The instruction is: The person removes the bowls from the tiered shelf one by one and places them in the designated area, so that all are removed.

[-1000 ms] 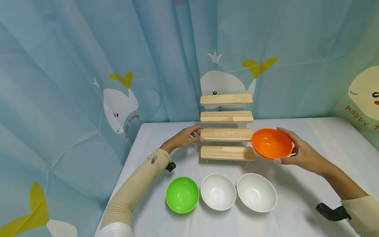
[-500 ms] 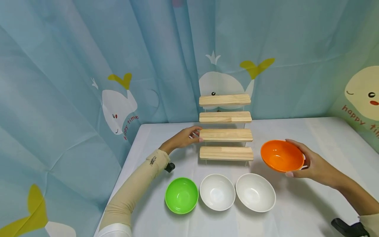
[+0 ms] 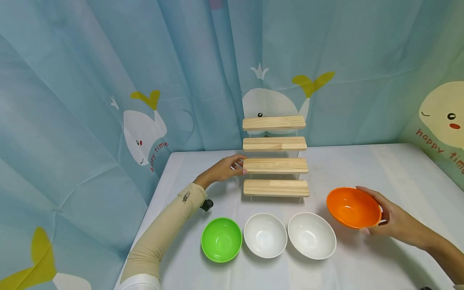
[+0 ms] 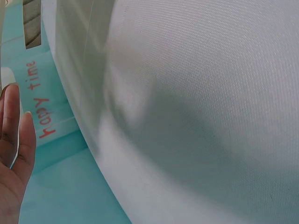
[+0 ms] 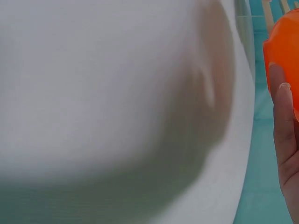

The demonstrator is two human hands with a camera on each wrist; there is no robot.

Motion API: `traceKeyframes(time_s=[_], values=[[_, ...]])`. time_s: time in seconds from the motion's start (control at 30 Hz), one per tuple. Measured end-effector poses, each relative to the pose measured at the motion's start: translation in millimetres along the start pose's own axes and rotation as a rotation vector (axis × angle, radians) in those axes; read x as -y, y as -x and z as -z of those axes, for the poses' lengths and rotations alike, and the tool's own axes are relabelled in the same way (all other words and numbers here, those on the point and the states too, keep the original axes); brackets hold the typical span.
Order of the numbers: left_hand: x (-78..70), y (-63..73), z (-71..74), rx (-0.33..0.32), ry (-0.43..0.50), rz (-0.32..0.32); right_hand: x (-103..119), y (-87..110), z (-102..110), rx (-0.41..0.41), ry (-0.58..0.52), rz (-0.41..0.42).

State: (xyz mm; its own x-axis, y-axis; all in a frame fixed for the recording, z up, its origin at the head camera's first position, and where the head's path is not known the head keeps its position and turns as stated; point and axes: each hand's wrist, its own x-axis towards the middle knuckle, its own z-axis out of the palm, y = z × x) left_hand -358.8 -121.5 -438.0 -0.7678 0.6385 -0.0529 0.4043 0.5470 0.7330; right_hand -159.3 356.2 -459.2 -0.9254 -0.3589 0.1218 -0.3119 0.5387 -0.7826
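Note:
My right hand (image 3: pixel 395 223) grips an orange bowl (image 3: pixel 353 206) by its right side, with the bowl tilted and held above the table at right. In the right wrist view the orange bowl (image 5: pixel 287 51) shows partly at the right edge, fingers against it. A tiered wooden display rack (image 3: pixel 275 165) stands at the back middle. My left hand (image 3: pixel 222 168) holds the left end of its second step from the bottom, thumb low and fingers above. A green bowl (image 3: pixel 221 240) and two white bowls (image 3: pixel 265 235) sit in a row in front of the rack.
A white cloth covers the table (image 3: pixel 362 161). Behind it hangs a blue curtain (image 3: pixel 203 80) with whale prints, close to the rack's back. The right white bowl (image 3: pixel 312 235) stands left of the orange bowl.
My right hand has carried the orange bowl away from the rack, right and toward the front of the table. The left hand stays at the rack; the other bowls have not moved.

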Motion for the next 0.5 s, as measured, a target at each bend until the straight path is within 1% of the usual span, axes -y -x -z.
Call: traceKeyframes(time_s=[0.07, 0.3, 0.5], values=[[0.1, -0.4, -0.4, 0.001, 0.000, -0.003, -3, 4.3, -1, -0.004, 0.014, -0.011], [-1.2, -0.4, -1.0, 0.005, -0.005, -0.003, -10, 16.8, -5, 0.012, -0.009, -0.010], [-1.6, 0.6, -0.9, 0.001, -0.006, 0.007, -15, 21.4, -8, 0.028, 0.016, -0.047]])
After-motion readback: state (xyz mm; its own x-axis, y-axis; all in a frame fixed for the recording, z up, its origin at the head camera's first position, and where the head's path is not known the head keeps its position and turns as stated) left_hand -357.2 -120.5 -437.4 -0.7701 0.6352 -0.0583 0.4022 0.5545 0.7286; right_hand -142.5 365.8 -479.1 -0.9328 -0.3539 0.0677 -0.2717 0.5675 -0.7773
